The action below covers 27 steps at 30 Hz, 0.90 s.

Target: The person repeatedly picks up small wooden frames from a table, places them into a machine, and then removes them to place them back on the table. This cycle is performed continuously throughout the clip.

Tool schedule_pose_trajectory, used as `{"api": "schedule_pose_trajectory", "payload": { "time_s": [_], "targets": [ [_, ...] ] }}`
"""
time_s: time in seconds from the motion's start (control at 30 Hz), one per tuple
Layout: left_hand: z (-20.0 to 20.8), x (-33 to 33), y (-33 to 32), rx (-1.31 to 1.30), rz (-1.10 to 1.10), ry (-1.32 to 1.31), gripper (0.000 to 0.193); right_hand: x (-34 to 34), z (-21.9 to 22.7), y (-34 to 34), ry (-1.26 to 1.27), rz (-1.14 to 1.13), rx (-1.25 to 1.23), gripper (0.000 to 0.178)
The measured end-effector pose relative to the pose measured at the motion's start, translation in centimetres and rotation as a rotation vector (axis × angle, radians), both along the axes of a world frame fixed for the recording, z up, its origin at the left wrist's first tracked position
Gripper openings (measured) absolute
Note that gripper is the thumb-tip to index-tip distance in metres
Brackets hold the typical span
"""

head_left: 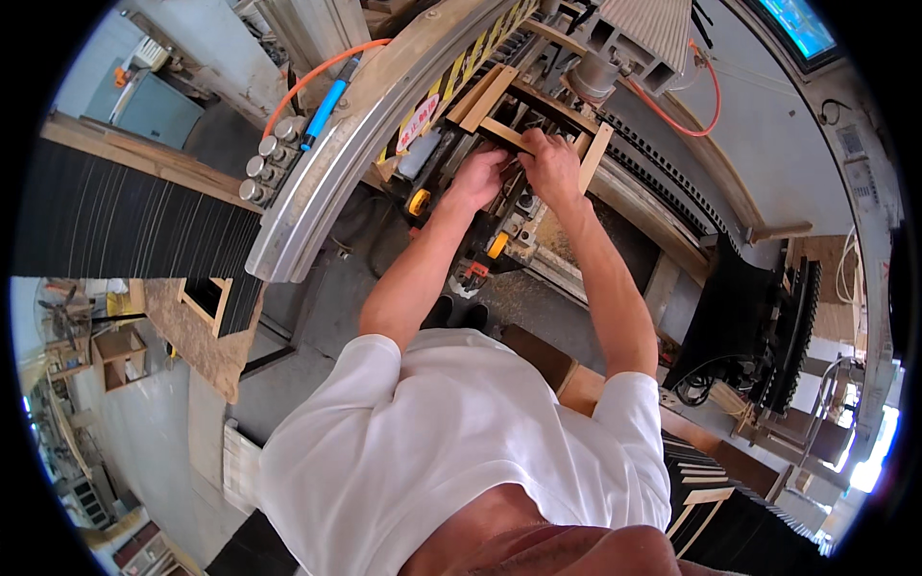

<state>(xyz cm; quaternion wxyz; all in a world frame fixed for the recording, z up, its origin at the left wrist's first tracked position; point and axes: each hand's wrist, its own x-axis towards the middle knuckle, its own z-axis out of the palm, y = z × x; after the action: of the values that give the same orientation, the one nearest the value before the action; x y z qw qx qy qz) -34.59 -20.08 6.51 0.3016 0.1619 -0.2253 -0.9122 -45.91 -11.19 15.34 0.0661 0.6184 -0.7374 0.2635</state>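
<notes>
My right hand [551,163] grasps a wooden frame [504,133]; my left hand [479,176], just beside, is partly hidden, its grip unclear.

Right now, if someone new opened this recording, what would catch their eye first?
Probably the white shirt filling the lower middle, then the left grip and right grip, close together at the wooden slats above centre. Left of the slats, the yellow-and-black striped strip stands out along the curved metal rail. The bright blue screen glows near the upper right edge.
</notes>
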Motion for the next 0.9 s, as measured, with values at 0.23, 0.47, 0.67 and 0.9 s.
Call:
{"api": "schedule_pose_trajectory", "payload": {
  "time_s": [0.23,0.47,0.67,0.9],
  "targets": [
    [-0.3,3.0,3.6,-0.082,0.135,-0.243,0.030,-2.4,-1.1,-2.4,-0.013,-0.013,0.003,0.029],
    [2.6,15.1,11.8,-0.152,0.159,-0.347,0.038,-4.6,-3.0,-6.3,0.025,-0.039,0.002,0.023],
    [3.8,22.5,16.0,-0.188,0.070,-0.452,0.036,-4.4,-3.1,-9.3,0.191,-0.026,0.080,0.025],
    [2.6,28.9,15.4,-0.182,0.039,-0.473,0.035,-4.7,-1.5,-12.7,0.478,-0.143,0.241,0.032]
  ]
}}
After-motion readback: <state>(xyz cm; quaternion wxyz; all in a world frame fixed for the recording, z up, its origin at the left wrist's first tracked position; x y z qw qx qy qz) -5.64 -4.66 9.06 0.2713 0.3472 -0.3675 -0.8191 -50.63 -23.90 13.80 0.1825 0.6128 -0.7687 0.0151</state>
